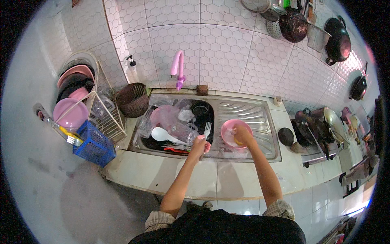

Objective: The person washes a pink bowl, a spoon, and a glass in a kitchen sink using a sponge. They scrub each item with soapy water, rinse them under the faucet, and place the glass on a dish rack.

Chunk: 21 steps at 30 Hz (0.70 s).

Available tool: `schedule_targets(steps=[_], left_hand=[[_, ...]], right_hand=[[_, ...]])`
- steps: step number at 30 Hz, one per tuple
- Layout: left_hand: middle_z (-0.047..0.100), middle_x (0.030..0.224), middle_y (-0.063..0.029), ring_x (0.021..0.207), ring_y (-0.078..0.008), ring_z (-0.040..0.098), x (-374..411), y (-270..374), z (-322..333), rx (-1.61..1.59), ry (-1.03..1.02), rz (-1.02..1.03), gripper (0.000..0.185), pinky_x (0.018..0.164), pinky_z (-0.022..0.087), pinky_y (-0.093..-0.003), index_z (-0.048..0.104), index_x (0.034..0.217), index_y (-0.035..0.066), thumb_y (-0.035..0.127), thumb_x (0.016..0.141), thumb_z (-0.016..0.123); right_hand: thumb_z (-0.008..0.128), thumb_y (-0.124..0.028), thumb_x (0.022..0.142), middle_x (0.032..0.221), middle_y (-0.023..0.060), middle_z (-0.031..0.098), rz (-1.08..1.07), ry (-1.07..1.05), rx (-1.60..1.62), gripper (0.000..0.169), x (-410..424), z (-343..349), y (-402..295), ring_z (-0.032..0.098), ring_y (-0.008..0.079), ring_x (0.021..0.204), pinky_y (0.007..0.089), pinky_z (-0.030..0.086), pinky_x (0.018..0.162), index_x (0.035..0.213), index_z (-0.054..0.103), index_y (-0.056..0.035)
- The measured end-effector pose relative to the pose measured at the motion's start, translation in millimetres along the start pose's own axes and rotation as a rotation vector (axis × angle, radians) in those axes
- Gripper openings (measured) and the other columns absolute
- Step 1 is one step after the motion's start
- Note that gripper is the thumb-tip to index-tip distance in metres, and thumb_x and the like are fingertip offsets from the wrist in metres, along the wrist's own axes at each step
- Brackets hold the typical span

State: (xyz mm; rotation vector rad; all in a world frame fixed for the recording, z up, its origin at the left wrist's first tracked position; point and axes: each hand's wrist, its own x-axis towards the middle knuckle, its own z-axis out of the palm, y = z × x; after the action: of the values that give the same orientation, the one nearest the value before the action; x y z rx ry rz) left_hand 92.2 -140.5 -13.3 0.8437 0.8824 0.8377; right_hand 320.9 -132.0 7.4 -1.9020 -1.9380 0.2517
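My left hand (200, 147) grips a metal fork (207, 129) upright at the right front of the sink basin, its tines pointing away from me. To its right, my right hand (242, 136) reaches into a pink bowl (227, 144) of suds on the ribbed drainboard. Something yellow shows under its fingers, perhaps a sponge; the fingertips are partly hidden. In the basin (210, 106) lie a white ladle or rice spoon (161, 134), several pieces of cutlery (178, 147), a red-handled utensil (175, 150) and clear plastic items (179, 126).
A pink faucet (179, 70) rises behind the basin. At left are a brown woven basket (132, 99), a wire dish rack (106, 119) and a blue utensil basket (94, 146). A stove with pans (317, 131) stands at right; more pans (338, 39) hang on the wall.
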Motion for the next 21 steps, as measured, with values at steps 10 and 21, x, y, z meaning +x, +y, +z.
schedule_targets(steps=[10,21], left_hand=[[0.053,0.100,-0.0159,0.070,-0.0163,0.057,5,38,-24,-0.151,0.030,0.081,0.060,0.062,0.049,-0.0252,0.010,0.131,0.009,0.005,0.080,0.041],[0.053,0.105,-0.0153,0.080,-0.0196,0.054,3,70,-118,-0.241,0.184,0.161,0.059,0.076,0.045,-0.0300,0.014,0.129,0.005,0.007,0.080,0.046]], right_hand=[[0.052,-0.017,0.075,0.088,0.0178,0.057,-0.417,0.060,0.189,0.023,75,2,-84,0.053,0.0320,0.084,0.0372,0.042,0.074,0.090,0.057,-0.0001],[0.061,-0.009,0.066,0.119,0.0251,0.030,-0.493,0.155,0.376,0.068,221,110,-153,0.028,0.0383,0.113,0.0369,0.028,0.094,0.122,0.026,0.0058]])
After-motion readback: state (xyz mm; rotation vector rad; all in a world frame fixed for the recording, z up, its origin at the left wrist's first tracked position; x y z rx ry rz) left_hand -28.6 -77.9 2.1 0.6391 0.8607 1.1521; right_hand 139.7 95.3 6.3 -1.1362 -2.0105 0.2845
